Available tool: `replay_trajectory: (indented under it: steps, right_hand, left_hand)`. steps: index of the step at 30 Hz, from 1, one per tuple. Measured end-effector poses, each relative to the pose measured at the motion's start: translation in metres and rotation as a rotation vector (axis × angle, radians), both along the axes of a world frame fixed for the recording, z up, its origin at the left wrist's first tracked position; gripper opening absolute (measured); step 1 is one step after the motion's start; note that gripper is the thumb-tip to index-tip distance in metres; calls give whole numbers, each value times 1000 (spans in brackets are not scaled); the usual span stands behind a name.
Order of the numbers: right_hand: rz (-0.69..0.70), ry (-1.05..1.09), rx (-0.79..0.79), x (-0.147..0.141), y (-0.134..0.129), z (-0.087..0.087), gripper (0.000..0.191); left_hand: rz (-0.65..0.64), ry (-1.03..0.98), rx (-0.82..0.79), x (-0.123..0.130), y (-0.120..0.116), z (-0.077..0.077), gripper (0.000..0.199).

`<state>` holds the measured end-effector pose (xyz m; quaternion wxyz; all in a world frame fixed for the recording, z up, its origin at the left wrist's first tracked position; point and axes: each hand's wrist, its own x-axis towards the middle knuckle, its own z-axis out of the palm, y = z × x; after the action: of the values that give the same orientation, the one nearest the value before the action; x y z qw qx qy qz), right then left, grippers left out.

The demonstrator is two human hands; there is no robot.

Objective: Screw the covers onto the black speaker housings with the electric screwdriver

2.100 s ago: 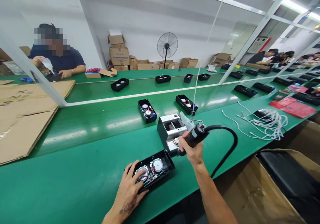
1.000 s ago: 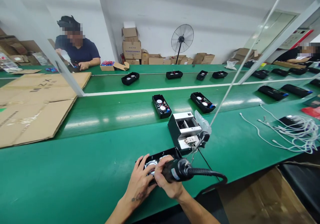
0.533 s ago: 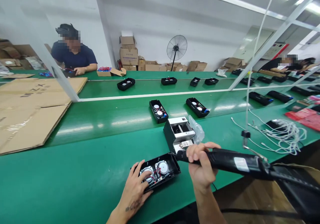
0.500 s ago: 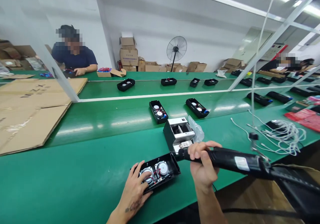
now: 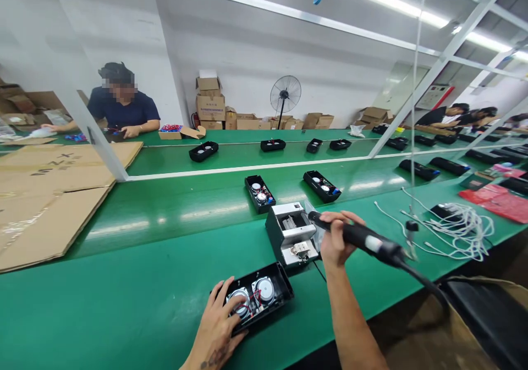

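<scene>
A black speaker housing [image 5: 277, 299] with two round silver speakers and red wires lies on the green bench. My left hand [image 5: 220, 318] grips its left end, fingers reaching over the rim onto the left speaker. My right hand [image 5: 338, 237] is wrapped round a black corded power tool [image 5: 367, 241], raised above the bench to the right of the housing. The tool's tip is beside a grey and white dispenser machine [image 5: 291, 232], apart from the housing. A clear plastic bag lies partly hidden behind the tool.
Two open housings [image 5: 259, 194] [image 5: 322, 187] lie on the green conveyor, with more farther back. Flattened cardboard [image 5: 53, 194] covers the left side. White cables [image 5: 462, 230] are coiled at right. A person [image 5: 124, 106] sits across the line; others work at far right.
My right hand has lifted the tool up, away from the housing's right end. My left hand remains on the housing. The whole view has shifted slightly.
</scene>
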<state>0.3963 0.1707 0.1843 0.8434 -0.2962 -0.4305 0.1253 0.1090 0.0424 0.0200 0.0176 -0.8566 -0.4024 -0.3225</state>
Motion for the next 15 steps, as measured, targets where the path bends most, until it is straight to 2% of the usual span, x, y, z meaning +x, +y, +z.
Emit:
replay_trajectory:
  steps: [2, 6, 9, 11, 15]
  right_hand:
    - [54, -24, -124, 5, -2, -4, 39]
    - [72, 81, -102, 10, -24, 2, 36]
    - [97, 37, -234, 9, -33, 1, 35]
    - [85, -5, -313, 6, -31, -8, 34]
    - [77, -36, -365, -1, -24, -32, 35]
  left_hand:
    - [-3, -25, 20, 0, 1, 0, 35]
    - [-23, -100, 19, 2, 1, 2, 38]
    - [-31, -129, -9, 3, 2, 3, 40]
    - [-26, -129, -14, 2, 2, 3, 41]
    - [-24, -100, -7, 1, 2, 0, 38]
